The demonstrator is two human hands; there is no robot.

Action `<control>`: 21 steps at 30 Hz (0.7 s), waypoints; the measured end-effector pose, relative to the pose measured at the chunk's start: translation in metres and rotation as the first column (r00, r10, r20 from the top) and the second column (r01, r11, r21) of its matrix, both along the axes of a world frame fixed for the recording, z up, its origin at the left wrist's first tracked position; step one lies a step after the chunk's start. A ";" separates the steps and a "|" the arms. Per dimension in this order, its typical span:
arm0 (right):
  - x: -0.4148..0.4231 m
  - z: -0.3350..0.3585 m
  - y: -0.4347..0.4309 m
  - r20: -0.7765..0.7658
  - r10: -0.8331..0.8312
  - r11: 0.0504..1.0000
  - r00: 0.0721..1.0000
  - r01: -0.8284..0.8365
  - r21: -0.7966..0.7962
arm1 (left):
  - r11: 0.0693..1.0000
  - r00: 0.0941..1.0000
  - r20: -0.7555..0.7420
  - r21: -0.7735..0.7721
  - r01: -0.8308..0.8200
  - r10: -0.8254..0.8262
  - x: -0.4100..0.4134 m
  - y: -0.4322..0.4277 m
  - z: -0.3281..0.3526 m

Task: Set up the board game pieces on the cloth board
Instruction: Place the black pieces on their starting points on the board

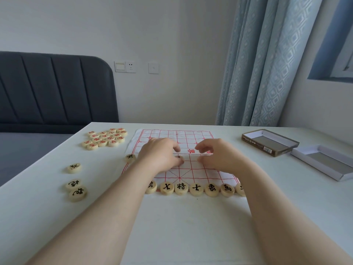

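The left hand pinches a black-lettered xiangqi disc onto a crossing of the cloth board — seemingly its starting point — while the right hand hovers curled, grasp impossible to tell.

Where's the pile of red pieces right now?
Head view, far left: red pieces clustered on the table, just left of the cloth board's far corner.

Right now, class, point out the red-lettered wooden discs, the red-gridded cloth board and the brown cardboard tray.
red-lettered wooden discs (109, 138): head view, middle disc.
red-gridded cloth board (191, 135): head view, bare far part.
brown cardboard tray (256, 143): head view, near wall.
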State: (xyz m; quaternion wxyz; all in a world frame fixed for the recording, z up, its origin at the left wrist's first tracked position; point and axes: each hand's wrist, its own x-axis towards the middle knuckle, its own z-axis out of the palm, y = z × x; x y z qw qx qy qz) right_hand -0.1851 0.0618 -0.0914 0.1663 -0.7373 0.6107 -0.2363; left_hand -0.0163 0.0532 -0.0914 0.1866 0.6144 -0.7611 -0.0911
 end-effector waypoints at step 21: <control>0.158 0.001 0.063 0.016 0.324 0.901 0.946 -0.303 -0.309 | 0.823 0.806 -0.553 -0.345 -0.452 0.211 0.168 0.080 -0.020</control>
